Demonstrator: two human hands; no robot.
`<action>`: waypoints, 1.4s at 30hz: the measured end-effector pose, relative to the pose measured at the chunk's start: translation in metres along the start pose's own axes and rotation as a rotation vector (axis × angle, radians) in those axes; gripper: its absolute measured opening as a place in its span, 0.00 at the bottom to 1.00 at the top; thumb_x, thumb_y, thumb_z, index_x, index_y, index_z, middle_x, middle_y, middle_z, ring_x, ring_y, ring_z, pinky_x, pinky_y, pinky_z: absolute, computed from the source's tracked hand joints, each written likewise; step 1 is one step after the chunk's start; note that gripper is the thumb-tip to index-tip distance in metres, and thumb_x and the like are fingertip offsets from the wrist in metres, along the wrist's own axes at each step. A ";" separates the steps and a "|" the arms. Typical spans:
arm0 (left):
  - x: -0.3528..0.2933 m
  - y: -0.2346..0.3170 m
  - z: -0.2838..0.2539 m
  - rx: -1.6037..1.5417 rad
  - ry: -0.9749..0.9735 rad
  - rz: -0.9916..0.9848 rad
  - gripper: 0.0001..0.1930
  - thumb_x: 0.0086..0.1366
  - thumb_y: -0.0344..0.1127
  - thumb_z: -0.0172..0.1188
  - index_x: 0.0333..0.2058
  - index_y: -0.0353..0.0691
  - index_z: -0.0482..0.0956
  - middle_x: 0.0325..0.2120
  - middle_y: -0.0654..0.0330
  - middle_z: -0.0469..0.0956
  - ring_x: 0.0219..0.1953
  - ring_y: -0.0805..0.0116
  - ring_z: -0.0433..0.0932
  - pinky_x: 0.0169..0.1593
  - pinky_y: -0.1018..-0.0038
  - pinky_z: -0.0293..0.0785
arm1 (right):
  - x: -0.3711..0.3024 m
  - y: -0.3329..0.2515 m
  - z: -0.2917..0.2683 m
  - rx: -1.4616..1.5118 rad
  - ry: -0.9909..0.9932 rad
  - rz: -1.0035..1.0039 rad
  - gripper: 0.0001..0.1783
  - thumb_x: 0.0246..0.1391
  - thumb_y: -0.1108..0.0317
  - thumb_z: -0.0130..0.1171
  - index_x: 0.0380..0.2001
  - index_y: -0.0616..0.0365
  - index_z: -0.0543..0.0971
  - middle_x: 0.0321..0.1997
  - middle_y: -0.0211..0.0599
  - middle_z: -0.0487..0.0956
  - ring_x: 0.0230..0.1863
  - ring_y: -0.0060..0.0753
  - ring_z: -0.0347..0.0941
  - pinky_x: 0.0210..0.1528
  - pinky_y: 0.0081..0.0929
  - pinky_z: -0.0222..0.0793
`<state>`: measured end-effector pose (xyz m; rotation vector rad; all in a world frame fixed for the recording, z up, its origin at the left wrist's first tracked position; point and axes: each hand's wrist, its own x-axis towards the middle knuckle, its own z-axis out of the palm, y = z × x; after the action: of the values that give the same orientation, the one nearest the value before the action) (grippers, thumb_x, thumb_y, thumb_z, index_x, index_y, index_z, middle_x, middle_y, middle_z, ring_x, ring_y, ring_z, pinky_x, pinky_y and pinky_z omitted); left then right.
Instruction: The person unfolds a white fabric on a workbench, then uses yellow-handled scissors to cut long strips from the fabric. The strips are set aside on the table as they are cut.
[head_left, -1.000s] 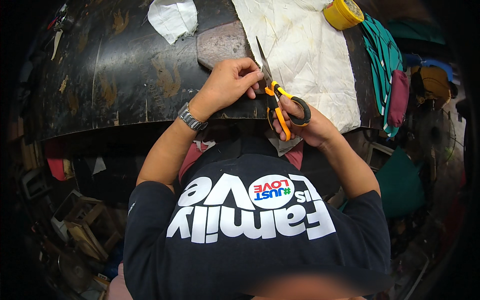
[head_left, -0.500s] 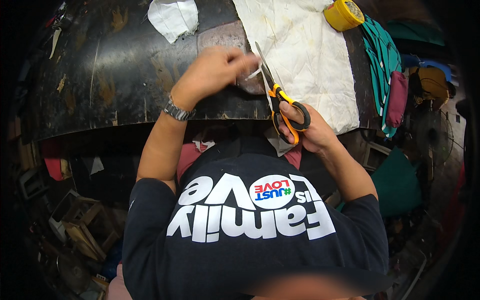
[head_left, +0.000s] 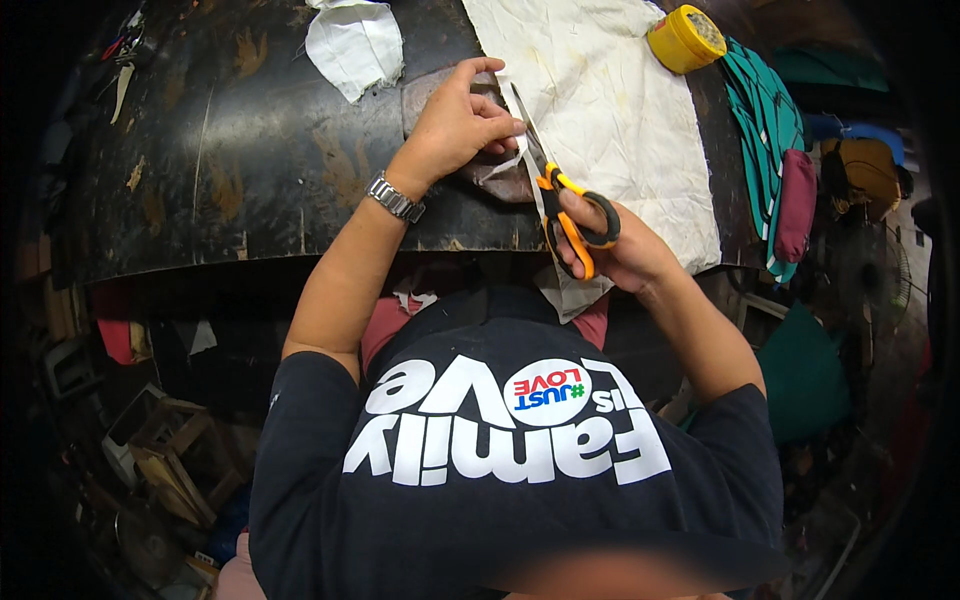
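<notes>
Scissors (head_left: 560, 195) with orange handles, gripped in the right hand (head_left: 610, 250), bite into cream fabric (head_left: 610, 110) on the black worktable (head_left: 250, 150); left hand (head_left: 455, 125) pinches the cut edge, fingertips close enough to risk a nick.
</notes>
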<state>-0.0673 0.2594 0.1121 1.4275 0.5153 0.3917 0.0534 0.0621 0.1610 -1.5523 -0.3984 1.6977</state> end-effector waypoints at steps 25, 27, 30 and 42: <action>-0.004 -0.001 -0.004 -0.092 -0.016 -0.036 0.30 0.58 0.24 0.64 0.57 0.37 0.59 0.26 0.57 0.79 0.26 0.73 0.80 0.30 0.78 0.79 | 0.042 -0.044 0.000 0.023 0.014 0.033 0.30 0.50 0.34 0.59 0.25 0.52 0.73 0.18 0.29 0.74 0.14 0.20 0.69 0.12 0.17 0.55; -0.005 -0.001 -0.005 -0.100 -0.025 -0.044 0.30 0.58 0.25 0.64 0.57 0.37 0.59 0.26 0.58 0.79 0.27 0.74 0.80 0.31 0.79 0.79 | 0.041 -0.043 0.001 0.024 0.053 -0.001 0.27 0.51 0.37 0.61 0.25 0.52 0.73 0.17 0.28 0.73 0.12 0.17 0.66 0.11 0.16 0.53; -0.005 -0.001 -0.004 -0.149 -0.018 -0.036 0.28 0.57 0.22 0.63 0.54 0.37 0.60 0.25 0.58 0.79 0.25 0.73 0.81 0.28 0.78 0.79 | 0.041 -0.048 -0.001 0.031 0.030 0.012 0.26 0.51 0.38 0.61 0.26 0.52 0.73 0.17 0.27 0.72 0.13 0.18 0.67 0.11 0.16 0.53; -0.010 0.000 -0.005 -0.163 -0.046 -0.048 0.26 0.58 0.22 0.63 0.52 0.38 0.62 0.26 0.59 0.79 0.26 0.74 0.80 0.29 0.80 0.78 | 0.066 -0.073 -0.006 -0.076 0.043 -0.026 0.30 0.47 0.34 0.61 0.21 0.51 0.73 0.15 0.27 0.72 0.13 0.18 0.68 0.12 0.14 0.55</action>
<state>-0.0789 0.2582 0.1126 1.2620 0.4691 0.3538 0.0870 0.1545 0.1643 -1.6288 -0.4634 1.6429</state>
